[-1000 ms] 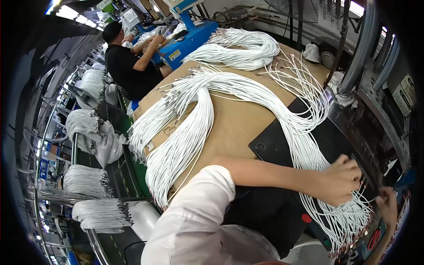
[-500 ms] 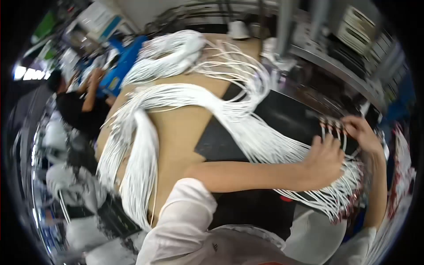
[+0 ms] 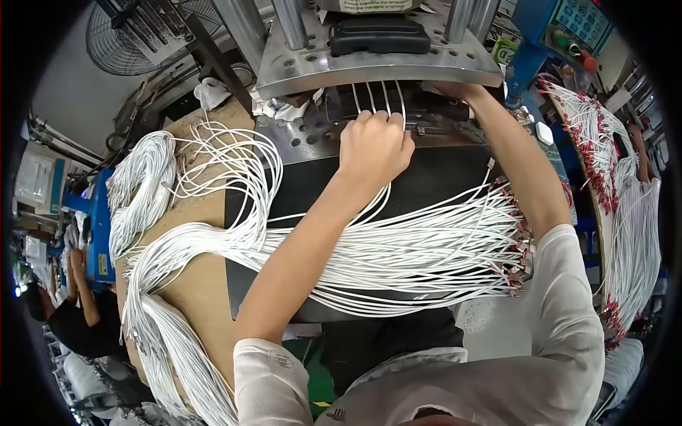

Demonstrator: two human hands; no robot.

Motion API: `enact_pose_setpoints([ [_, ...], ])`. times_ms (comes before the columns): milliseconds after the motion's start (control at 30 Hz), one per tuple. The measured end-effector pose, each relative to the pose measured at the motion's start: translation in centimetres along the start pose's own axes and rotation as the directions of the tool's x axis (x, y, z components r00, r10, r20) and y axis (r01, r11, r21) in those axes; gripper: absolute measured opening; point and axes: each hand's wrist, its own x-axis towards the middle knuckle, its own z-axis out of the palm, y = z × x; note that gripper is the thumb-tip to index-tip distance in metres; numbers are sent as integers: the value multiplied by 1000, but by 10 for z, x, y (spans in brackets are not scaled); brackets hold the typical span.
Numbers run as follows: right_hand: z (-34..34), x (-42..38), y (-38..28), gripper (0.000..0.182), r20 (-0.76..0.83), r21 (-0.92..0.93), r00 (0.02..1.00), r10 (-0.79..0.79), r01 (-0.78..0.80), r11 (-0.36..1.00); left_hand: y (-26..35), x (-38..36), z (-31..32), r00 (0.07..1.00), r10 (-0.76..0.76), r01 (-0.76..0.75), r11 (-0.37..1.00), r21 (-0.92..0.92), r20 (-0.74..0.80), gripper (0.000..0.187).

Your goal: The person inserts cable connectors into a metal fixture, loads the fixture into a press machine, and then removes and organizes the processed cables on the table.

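My left hand (image 3: 375,148) is closed over several white cables (image 3: 384,96), knuckles up, at the front of a metal press. Past the knuckles these cables run side by side under the press's upper plate (image 3: 383,71). My right hand (image 3: 455,89) reaches under the right side of that plate, and its fingers are hidden there. Below my forearms a thick bundle of white cables (image 3: 412,248) lies across a black mat (image 3: 440,167). The bundle's right ends carry small reddish-copper connectors (image 3: 517,266).
Brown board (image 3: 202,266) lies under coiled cables (image 3: 142,181) on the left. Metal posts (image 3: 290,25) hold up the press plate. A fan (image 3: 145,35) stands at the back left. On the right, more red-tipped cables (image 3: 600,149) cover another table. A co-worker (image 3: 78,319) sits far left.
My view has swung right toward the press. Both hands have moved from the mat's right end to the press; the cables in my left hand now reach under its plate.
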Motion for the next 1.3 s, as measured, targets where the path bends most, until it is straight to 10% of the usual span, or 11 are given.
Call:
enact_pose_setpoints([
  [467, -16, 18, -29, 12, 209, -24, 966, 152, -151, 988, -15, 19, 8, 992, -19, 13, 999, -52, -126, 21],
  [567, -14, 20, -30, 19, 378, 299, 841, 387, -507, 809, -15, 20, 4, 993, -81, 76, 995, -59, -84, 22],
  [733, 6, 29, -34, 42, 215, 286, 945, 245, -301, 910, -20, 18, 8, 998, -62, 62, 998, 25, -3, 26],
  [900, -39, 37, -86, 67, 495, 243, 729, 472, -638, 730, -1, -1, -15, 986, 55, -38, 993, 110, -156, 27],
  [967, -81, 11, -115, 58, 442, 330, 801, 405, -565, 756, 27, -28, -60, 975, 25, -29, 1000, -12, -221, 28],
  [1067, -223, -13, -198, 51, 726, 661, 688, 6, -700, 272, 73, -112, -146, 978, -168, 199, 563, -802, 125, 39],
  [1167, -251, -93, -257, 60, 239, 526, 631, -738, -723, -448, 68, -238, -152, 927, 125, 367, -487, -793, 353, 55],
  [1233, -265, -141, -290, 49, 537, 93, 308, -786, -947, -307, 74, -312, -154, 601, -89, 707, -405, -580, 795, 60],
  [1267, -275, -204, -324, 57, 828, -11, 200, -524, -928, -372, 80, -337, -146, 501, -309, 767, -272, -580, 808, 64],
  [1300, -269, -235, -345, 56, 925, 49, 289, -248, -737, -674, 86, -349, -134, 386, -504, 835, -165, -525, 773, 70],
])
